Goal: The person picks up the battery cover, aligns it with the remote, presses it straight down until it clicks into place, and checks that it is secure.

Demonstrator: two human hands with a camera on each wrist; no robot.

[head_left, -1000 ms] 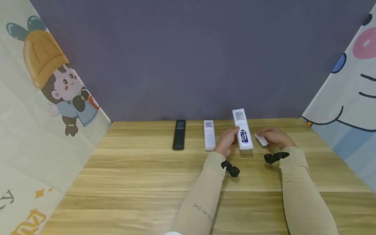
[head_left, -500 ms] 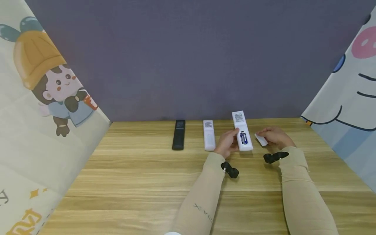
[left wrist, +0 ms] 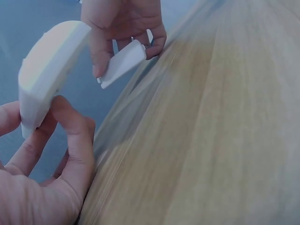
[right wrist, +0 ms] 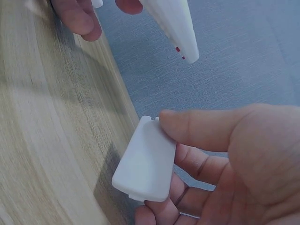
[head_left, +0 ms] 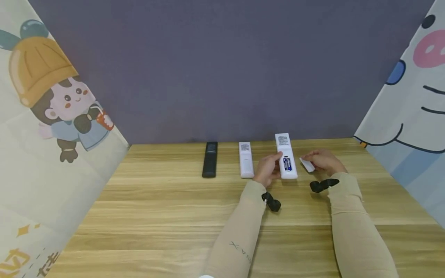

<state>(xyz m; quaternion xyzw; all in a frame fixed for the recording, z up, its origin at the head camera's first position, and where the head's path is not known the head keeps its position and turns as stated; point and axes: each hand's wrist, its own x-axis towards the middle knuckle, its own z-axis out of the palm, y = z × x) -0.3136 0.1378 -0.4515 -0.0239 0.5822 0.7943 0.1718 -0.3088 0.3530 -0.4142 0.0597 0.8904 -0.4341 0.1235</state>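
My left hand grips a white remote control by its left edge, the back facing up and the far end raised. Its battery compartment is uncovered, and two blue batteries lie inside. To the right, my right hand pinches the small white battery cover between thumb and fingers. Cover and remote are apart. In the left wrist view the remote appears edge-on between thumb and fingers, which hides its compartment, and the cover hangs beyond it.
A second white remote lies back-up just left of my left hand. Further left lies a black remote. Both rest on the wooden table, close to the dark upright panel along its far edge. Printed cloths flank both sides.
The remote's far end has dipped slightly, and both hands keep their holds. The whole scene has shifted a little in view as the head turned.
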